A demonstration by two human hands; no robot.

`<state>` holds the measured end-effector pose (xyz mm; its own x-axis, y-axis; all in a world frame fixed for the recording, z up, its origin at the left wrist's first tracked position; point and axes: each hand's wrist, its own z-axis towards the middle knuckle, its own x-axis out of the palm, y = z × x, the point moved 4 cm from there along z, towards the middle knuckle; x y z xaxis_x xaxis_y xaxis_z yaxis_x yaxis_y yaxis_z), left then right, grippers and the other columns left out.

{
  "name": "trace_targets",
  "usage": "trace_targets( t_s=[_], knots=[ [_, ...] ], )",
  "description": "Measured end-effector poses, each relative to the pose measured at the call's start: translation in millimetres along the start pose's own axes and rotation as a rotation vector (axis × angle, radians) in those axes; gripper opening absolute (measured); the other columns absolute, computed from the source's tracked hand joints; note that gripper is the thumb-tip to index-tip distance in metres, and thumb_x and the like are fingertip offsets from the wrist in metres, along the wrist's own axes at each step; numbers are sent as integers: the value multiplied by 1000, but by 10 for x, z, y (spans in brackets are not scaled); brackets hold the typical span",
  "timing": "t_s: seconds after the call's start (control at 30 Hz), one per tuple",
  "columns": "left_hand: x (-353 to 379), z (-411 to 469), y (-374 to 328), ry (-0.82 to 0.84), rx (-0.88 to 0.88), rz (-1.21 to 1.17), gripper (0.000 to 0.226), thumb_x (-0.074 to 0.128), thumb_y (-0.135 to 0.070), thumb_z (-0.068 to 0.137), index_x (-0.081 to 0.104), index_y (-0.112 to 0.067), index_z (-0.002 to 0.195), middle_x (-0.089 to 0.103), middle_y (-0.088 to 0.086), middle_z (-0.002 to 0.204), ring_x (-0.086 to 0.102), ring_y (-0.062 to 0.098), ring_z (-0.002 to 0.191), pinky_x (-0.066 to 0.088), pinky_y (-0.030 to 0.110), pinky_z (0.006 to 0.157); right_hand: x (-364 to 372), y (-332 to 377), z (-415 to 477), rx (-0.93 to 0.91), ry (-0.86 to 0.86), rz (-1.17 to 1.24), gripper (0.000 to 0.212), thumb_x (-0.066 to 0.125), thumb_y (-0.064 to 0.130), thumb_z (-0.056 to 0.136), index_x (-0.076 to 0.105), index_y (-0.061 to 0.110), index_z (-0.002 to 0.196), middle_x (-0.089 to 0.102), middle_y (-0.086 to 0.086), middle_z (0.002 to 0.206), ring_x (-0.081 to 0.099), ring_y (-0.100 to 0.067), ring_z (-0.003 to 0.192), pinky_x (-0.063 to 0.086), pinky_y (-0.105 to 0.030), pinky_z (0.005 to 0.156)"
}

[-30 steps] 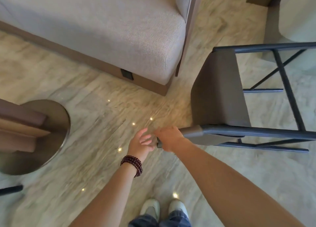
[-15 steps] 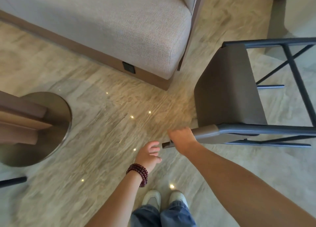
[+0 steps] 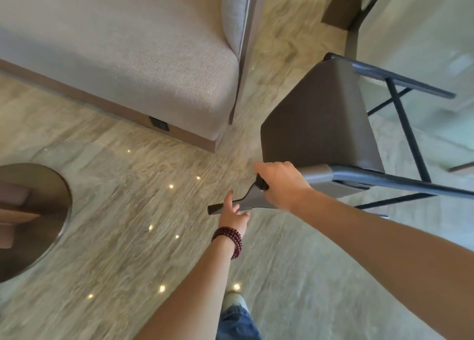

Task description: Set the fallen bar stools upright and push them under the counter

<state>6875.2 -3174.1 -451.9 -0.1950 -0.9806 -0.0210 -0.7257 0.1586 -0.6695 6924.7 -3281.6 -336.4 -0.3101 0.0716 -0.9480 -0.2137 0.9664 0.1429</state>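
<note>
One stool (image 3: 315,119) tilted; right hand (image 3: 282,183) grip wraps backrest (image 3: 252,199); left hand (image 3: 233,214) grip slack, touching; sofa (image 3: 128,57) near.

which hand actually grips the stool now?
The right hand, fingers curled round the bar stool at its backrest. The left hand, wearing the bead bracelet, only reaches for it with straight fingers.

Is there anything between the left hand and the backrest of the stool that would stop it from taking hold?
Nothing visible stands between them. The left hand is at the far end of the backrest of the bar stool, its fingers against it. The right hand grips the same backrest nearer the seat.
</note>
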Motion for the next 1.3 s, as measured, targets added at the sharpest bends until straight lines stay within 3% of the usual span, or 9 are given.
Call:
trace_targets(
  t_s=[0.13, 0.23, 0.37, 0.53, 0.77, 0.97, 1.07, 1.17, 1.3],
  knots=[
    [8, -188, -540, -120, 238, 407, 33, 49, -17, 94, 56, -13, 127, 62, 9, 125, 58, 20, 113, 39, 19, 86, -496, -234, -298, 95, -76, 108, 17, 56, 1, 81, 47, 11, 90, 63, -6, 83, 57, -35, 81, 28, -28, 65],
    [99, -431, -877, -215, 400, 447, 24, 54, -13, 91, 67, -9, 110, 69, 10, 109, 62, 23, 103, 40, 21, 83, -858, -400, -564, 154, -172, 208, 14, 60, 2, 79, 52, 9, 88, 61, -7, 76, 56, -34, 76, 27, -28, 63],
    [293, -763, -1270, -293, 563, 505, 21, 54, -12, 91, 69, -7, 104, 67, 10, 104, 59, 25, 101, 38, 24, 86, -1283, -577, -962, 193, -278, 320, 17, 69, 5, 77, 54, 10, 81, 55, 2, 68, 52, -26, 67, 30, -28, 56],
    [675, -1176, -1749, -336, 778, 667, 18, 53, -9, 90, 71, -9, 92, 64, 6, 91, 58, 23, 90, 41, 28, 69, -1734, -888, -1445, 314, -393, 458, 23, 76, 5, 73, 55, 14, 77, 60, 3, 68, 55, -22, 68, 45, -32, 59],
    [1501, -1661, -2460, -269, 959, 861, 22, 49, -8, 89, 70, -13, 92, 62, 3, 92, 54, 21, 95, 45, 31, 67, -2325, -1631, -2115, 489, -561, 546, 32, 83, 10, 69, 53, 21, 73, 61, 2, 71, 52, -10, 62, 42, -18, 54],
    [2209, -2051, -2813, -252, 1157, 990, 20, 52, -11, 87, 72, -14, 82, 63, 3, 76, 50, 24, 88, 40, 32, 66, -2610, -2270, -2635, 556, -669, 550, 36, 85, 12, 65, 52, 24, 71, 57, 10, 68, 50, -3, 63, 40, -20, 54],
    [2602, -2281, -2930, -242, 1219, 1015, 16, 57, -13, 84, 73, -16, 80, 60, 5, 76, 49, 26, 81, 37, 34, 68, -2741, -2615, -2955, 599, -708, 556, 36, 86, 12, 63, 52, 22, 73, 57, 8, 70, 51, -11, 65, 43, -25, 58],
    [2983, -2453, -3023, -167, 1274, 902, 14, 61, -21, 86, 73, -14, 82, 54, 5, 83, 50, 25, 79, 43, 36, 67, -2852, -2953, -3253, 645, -735, 569, 36, 85, 7, 64, 52, 19, 74, 58, 2, 74, 52, -20, 71, 43, -26, 61],
    [3343, -2311, -2920, 41, 1177, 1226, 34, 48, -41, 92, 64, -14, 105, 60, 5, 102, 56, 23, 94, 45, 36, 79, -2977, -3353, -3661, 709, -786, 580, 36, 83, 3, 64, 52, 18, 73, 62, -4, 80, 58, -27, 78, 47, -31, 68]
  ],
)
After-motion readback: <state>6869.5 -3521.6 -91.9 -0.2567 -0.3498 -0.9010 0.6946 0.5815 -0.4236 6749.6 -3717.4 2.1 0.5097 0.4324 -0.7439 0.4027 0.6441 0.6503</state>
